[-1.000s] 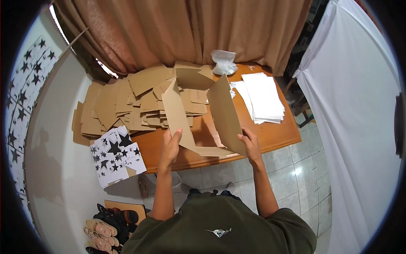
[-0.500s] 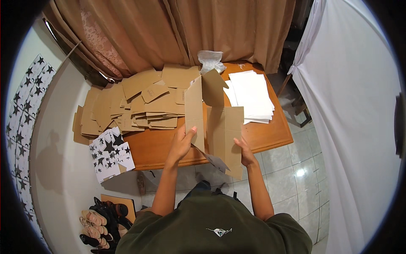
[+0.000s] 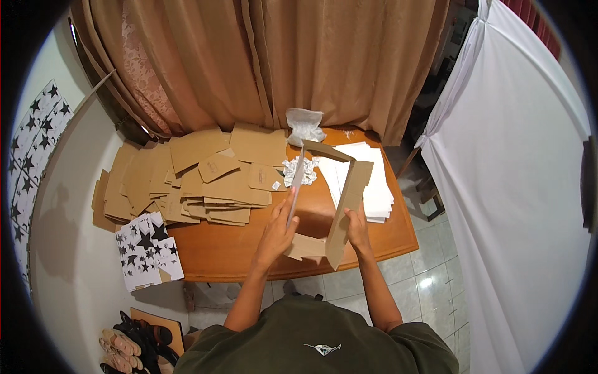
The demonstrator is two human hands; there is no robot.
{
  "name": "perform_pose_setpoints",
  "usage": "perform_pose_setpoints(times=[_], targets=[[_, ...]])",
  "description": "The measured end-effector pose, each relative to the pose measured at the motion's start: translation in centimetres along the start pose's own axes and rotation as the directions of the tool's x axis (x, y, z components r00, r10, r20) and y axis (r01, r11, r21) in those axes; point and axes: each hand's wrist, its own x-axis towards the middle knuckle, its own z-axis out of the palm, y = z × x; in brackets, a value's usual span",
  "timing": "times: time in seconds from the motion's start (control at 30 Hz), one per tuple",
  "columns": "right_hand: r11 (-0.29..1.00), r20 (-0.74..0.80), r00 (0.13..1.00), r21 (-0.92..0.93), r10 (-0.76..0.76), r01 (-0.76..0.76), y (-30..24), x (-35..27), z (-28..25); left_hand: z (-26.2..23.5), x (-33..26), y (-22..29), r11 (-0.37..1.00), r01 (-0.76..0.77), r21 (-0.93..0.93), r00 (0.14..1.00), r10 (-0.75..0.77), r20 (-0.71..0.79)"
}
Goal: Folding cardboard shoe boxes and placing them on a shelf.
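Between my hands a brown cardboard box [image 3: 346, 209] is held up over the near part of the table, its walls folded out into an open frame through which the tabletop shows. My left hand [image 3: 277, 235] grips the left wall, which I see nearly edge-on. On the outer side of the right wall, my right hand [image 3: 357, 229] is closed with the thumb up. A short flap [image 3: 306, 246] juts inward at the near end. Just beyond the box lies a small heap of white packets [image 3: 300, 171], partly hidden by the left wall.
Flattened cardboard pieces [image 3: 218, 193] are piled over the table's left side. White sheets [image 3: 377, 196] lie at the right, a clear plastic bag [image 3: 305, 127] at the back. A star-patterned white box [image 3: 148, 250] sits at the left front corner. Shoes [image 3: 121, 349] stand lower left.
The cardboard box has turned and been squared up from a loosely unfolded shape into a frame. My view has tilted up, so the table sits lower and the white packets now show.
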Motion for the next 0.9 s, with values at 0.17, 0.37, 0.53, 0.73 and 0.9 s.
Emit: perform_pose_setpoints(times=[0.17,0.37,0.53,0.73,0.9], targets=[[0.989,0.035,0.996,-0.123,-0.079,0.083,-2.9,2.5,1.1,0.1,3.0,-1.3,0.981,0.023,-0.192,0.999,-0.013,0.051],[0.956,0.11,0.987,-0.258,-0.116,0.142,-2.3,4.5,2.5,-1.0,5.4,-2.6,0.983,0.041,-0.181,0.998,-0.031,0.06],[0.869,0.182,0.958,-0.411,-0.22,0.278,-3.3,5.1,4.6,0.0,6.4,-3.1,0.982,-0.021,0.188,0.998,0.033,-0.058],[0.849,0.298,0.926,-0.404,-0.23,0.341,-3.4,7.0,4.9,0.3,8.8,-2.1,0.989,0.037,0.143,0.984,-0.012,-0.175],[0.893,0.215,0.936,-0.301,-0.278,0.334,-2.1,9.5,4.2,-0.5,9.8,-1.1,0.997,-0.01,0.073,0.997,0.016,-0.079]])
